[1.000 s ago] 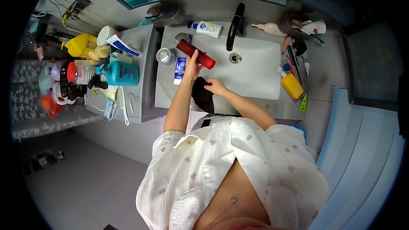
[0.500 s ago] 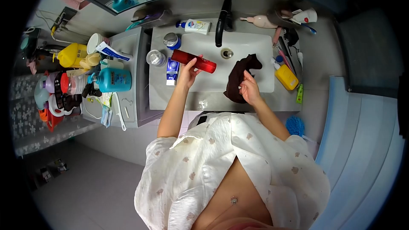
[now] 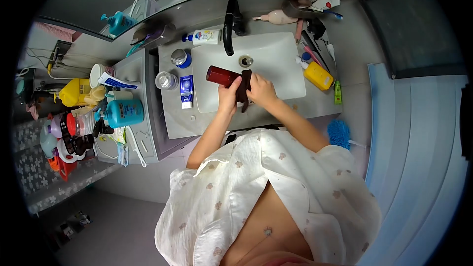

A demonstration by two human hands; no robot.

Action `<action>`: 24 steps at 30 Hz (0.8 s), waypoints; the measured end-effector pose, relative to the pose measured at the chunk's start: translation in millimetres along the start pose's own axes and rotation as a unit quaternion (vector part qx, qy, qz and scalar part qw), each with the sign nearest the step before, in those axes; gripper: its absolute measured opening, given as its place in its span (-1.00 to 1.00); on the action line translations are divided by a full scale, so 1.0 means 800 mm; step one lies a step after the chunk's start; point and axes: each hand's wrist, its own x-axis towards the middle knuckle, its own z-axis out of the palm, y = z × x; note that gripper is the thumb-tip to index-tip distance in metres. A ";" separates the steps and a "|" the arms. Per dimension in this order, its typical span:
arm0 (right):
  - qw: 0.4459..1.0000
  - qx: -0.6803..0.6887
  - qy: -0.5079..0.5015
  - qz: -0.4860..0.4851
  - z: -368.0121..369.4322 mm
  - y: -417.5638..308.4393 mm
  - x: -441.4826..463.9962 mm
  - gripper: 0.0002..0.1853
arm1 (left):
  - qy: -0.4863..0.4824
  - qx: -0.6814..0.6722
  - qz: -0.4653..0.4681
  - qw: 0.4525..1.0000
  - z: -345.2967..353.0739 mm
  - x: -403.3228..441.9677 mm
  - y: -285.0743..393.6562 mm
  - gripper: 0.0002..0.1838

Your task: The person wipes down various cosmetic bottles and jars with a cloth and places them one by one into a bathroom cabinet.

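Observation:
Over the front of the white sink (image 3: 290, 54), my left hand (image 3: 227, 98) is closed around a dark red cylindrical bottle (image 3: 221, 75), which lies nearly level. A dark brown cloth (image 3: 243, 90) is draped over the bottle's right end and hangs down below it. My right hand (image 3: 262, 90) is closed on the cloth, pressing it against that end, so the end itself is hidden. Above the basin stands a black faucet (image 3: 228, 34), with the drain (image 3: 245, 60) just behind the cloth.
Left of the sink are a blue-and-white tube (image 3: 186, 91), two jars (image 3: 181, 59) and a white pump bottle (image 3: 206, 37). A yellow bottle (image 3: 318, 75) and a green tube (image 3: 338, 92) lie at the right. A teal pump bottle (image 3: 125, 113) is on the left cabinet.
My right hand has brought the cloth leftward from over the basin onto the bottle's right end. My left hand still holds the bottle. The camera view has shifted slightly.

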 end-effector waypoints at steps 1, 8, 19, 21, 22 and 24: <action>0.998 0.034 0.024 -0.037 -0.007 0.002 0.005 -0.61 | -0.018 -0.016 0.002 1.000 -0.001 -0.002 0.003 -0.77; 0.858 0.389 -0.279 0.187 -0.028 0.010 0.045 -0.62 | -0.120 -0.033 -0.014 0.992 -0.038 0.032 0.009 -0.67; 0.528 0.701 -0.353 0.324 -0.023 0.028 0.026 -0.67 | -0.355 -0.060 0.060 0.931 -0.007 0.040 0.010 -0.29; 0.733 0.598 -0.258 0.196 -0.014 0.026 0.026 -0.57 | -0.326 -0.055 -0.003 0.944 0.000 0.020 0.008 -0.26; 0.880 0.450 -0.140 0.053 -0.010 0.025 0.024 -0.46 | -0.297 -0.049 -0.070 0.951 0.002 0.010 0.006 -0.22; 0.907 0.386 -0.145 0.084 -0.013 0.014 0.010 -0.33 | -0.284 -0.080 -0.082 0.952 0.002 0.005 0.005 -0.22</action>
